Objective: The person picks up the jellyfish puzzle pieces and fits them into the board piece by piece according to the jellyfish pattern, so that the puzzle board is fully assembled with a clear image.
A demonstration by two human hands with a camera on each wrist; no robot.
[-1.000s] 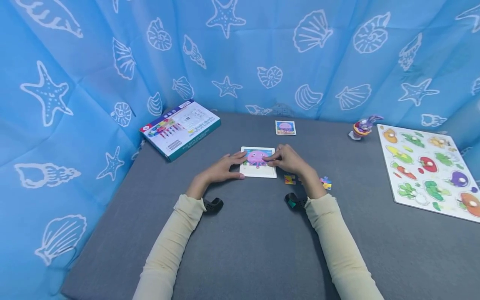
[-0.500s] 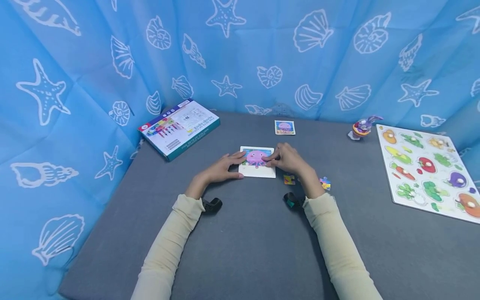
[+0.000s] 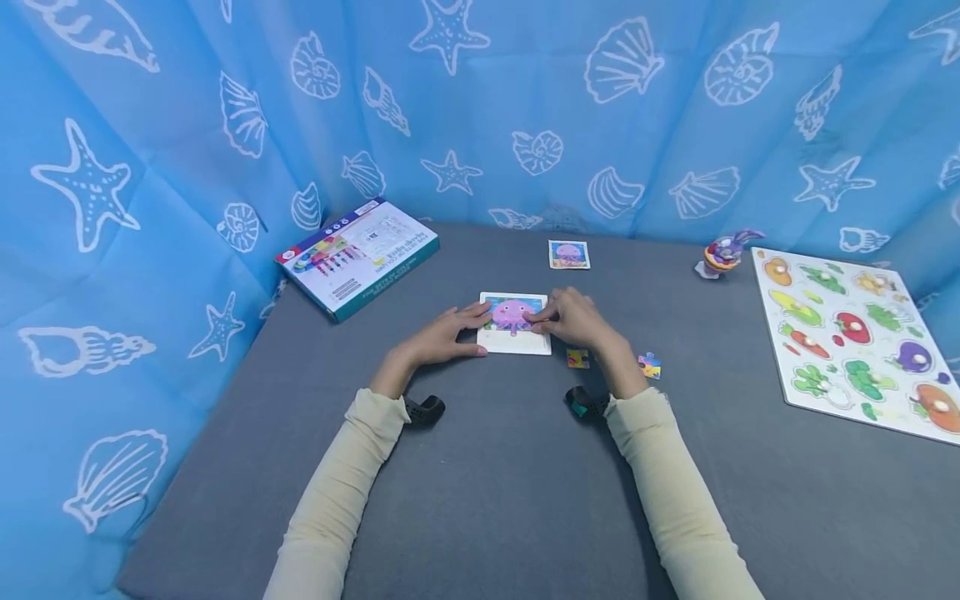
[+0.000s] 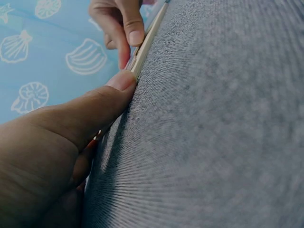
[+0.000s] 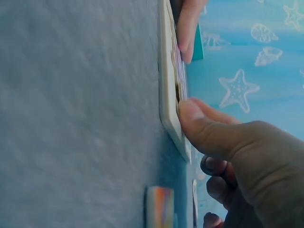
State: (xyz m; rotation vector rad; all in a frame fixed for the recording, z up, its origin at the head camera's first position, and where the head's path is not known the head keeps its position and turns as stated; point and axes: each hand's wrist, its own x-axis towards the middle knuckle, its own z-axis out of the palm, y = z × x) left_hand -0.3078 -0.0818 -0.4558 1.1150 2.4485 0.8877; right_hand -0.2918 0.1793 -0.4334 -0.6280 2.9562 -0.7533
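A white-framed jigsaw puzzle board [image 3: 513, 343] with a pink octopus picture lies flat on the grey table. Its upper part shows the picture, while the lower strip is pale. My left hand [image 3: 444, 337] rests at the board's left side, straight fingers on its face and the thumb at the near left corner. At the right side, my right hand [image 3: 576, 320] pinches a puzzle piece between thumb and index finger, against the board; the fingers hide most of the piece. Loose puzzle pieces lie by the right wrist, a yellow piece [image 3: 578, 358] and a blue-and-yellow piece [image 3: 650, 365].
A small octopus picture card [image 3: 568, 254] lies behind the board. A flat game box [image 3: 360, 258] sits at the back left. Toward the right are a purple rabbit figurine [image 3: 724, 253] and a vegetable peg puzzle [image 3: 862, 342]. A blue shell-print curtain [image 3: 495, 108] hangs behind the table.
Both hands stay almost in place on the board, with the right fingers at its right side throughout. The view shifts slightly; no piece visibly changes place.
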